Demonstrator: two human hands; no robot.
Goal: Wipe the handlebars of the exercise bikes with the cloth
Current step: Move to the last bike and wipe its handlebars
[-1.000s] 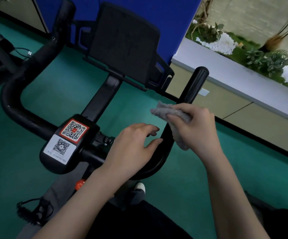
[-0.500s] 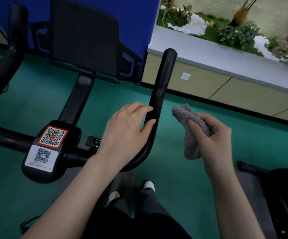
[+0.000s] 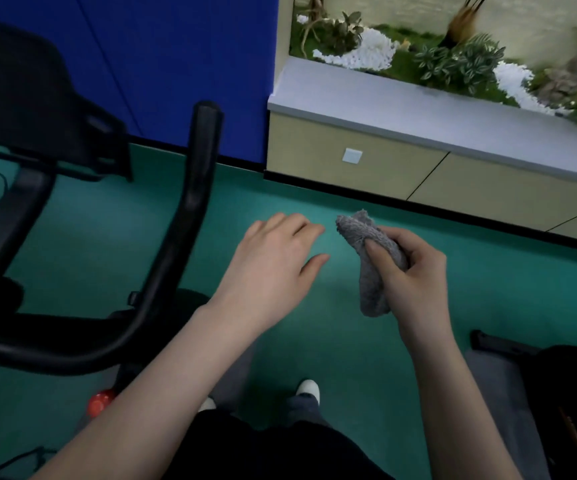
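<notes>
The black handlebar [image 3: 190, 202] of the exercise bike curves up at the left, its right grip standing upright. My left hand [image 3: 273, 265] hovers over the green floor to the right of that grip, fingers relaxed, touching nothing. My right hand [image 3: 415, 271] grips a bunched grey cloth [image 3: 370, 258], which hangs down from my fingers, clear of the bike. The bike's black tablet holder [image 3: 31, 109] is at the upper left.
A low beige cabinet [image 3: 418, 174] with a grey ledge and a planter of green plants and white pebbles runs along the right. A blue wall [image 3: 176, 64] stands behind the bike. Part of another dark machine [image 3: 557, 393] sits at the lower right. My feet [image 3: 308, 389] show below.
My left hand has come off the right handlebar grip and moved right. The cloth left the handlebar a second ago. The view has swung right, away from the bike.
</notes>
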